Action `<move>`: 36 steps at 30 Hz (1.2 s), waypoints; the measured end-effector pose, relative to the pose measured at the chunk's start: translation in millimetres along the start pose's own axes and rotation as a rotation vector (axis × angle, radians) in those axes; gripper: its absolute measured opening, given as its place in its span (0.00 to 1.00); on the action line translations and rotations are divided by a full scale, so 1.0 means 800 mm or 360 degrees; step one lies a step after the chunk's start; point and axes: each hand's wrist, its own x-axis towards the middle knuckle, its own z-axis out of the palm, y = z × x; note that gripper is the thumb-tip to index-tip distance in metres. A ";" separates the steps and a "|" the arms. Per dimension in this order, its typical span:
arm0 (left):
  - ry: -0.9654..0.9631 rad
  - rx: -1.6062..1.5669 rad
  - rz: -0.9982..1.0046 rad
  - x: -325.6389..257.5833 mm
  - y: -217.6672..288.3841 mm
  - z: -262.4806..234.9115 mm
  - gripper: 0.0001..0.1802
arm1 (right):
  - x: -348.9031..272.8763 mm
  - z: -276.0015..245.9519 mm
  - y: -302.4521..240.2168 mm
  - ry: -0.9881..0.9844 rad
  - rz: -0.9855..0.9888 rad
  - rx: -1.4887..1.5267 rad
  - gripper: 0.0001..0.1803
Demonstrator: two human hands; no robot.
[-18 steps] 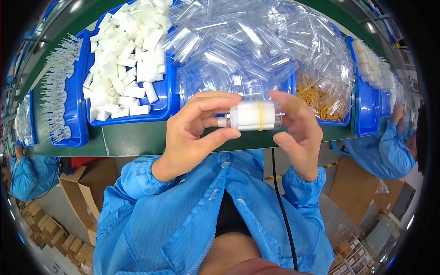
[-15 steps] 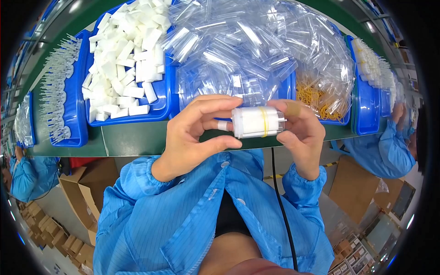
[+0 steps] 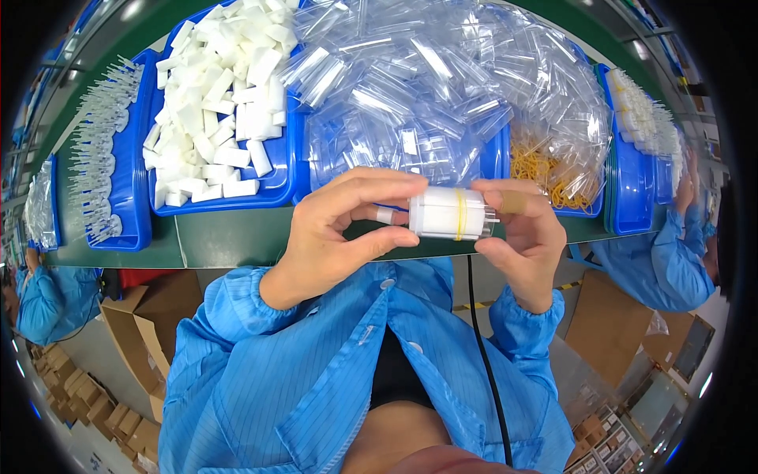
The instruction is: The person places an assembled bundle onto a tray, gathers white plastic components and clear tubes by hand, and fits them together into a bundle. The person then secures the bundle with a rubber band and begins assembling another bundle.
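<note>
Between my two hands, above the front edge of the bench, lies a white cylindrical assembly (image 3: 437,213) on its side, with clear plastic pieces along its outside. A yellow rubber band (image 3: 461,213) circles it, right of its middle. My left hand (image 3: 324,229) grips the flat translucent disc end with thumb and fingertips; a white wrap is on one finger. My right hand (image 3: 527,237) pinches around the other end, where thin prongs stick out; a tan bandage covers one finger. The fingers hide parts of both ends.
Behind my hands stand blue bins: white foam blocks (image 3: 229,110), clear plastic strips (image 3: 395,87), and yellow rubber bands (image 3: 545,170) beside them. Spiky white pieces (image 3: 99,158) fill a tray at left. More blue trays (image 3: 632,186) stand at right, near a co-worker's blue sleeve (image 3: 659,261).
The banded assembly has shifted slightly to the right and turned a little. Both hands have moved with it, and the right fingers have shifted around the pronged end.
</note>
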 end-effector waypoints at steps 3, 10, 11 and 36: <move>0.0064 -0.0287 -0.0235 -0.001 0.005 0.002 0.24 | 0.004 -0.002 0.002 -0.0022 -0.0137 -0.0169 0.25; 0.0038 -0.0174 -0.0163 -0.003 -0.001 -0.001 0.22 | 0.000 0.004 -0.001 0.0043 0.0146 0.0152 0.25; 0.0020 -0.0082 -0.0077 -0.004 -0.002 0.000 0.22 | 0.000 0.003 -0.002 0.0084 0.0258 0.0217 0.25; -0.0062 -0.0422 -0.0505 -0.008 -0.001 0.002 0.26 | 0.004 0.008 0.001 0.0147 0.0253 0.0264 0.25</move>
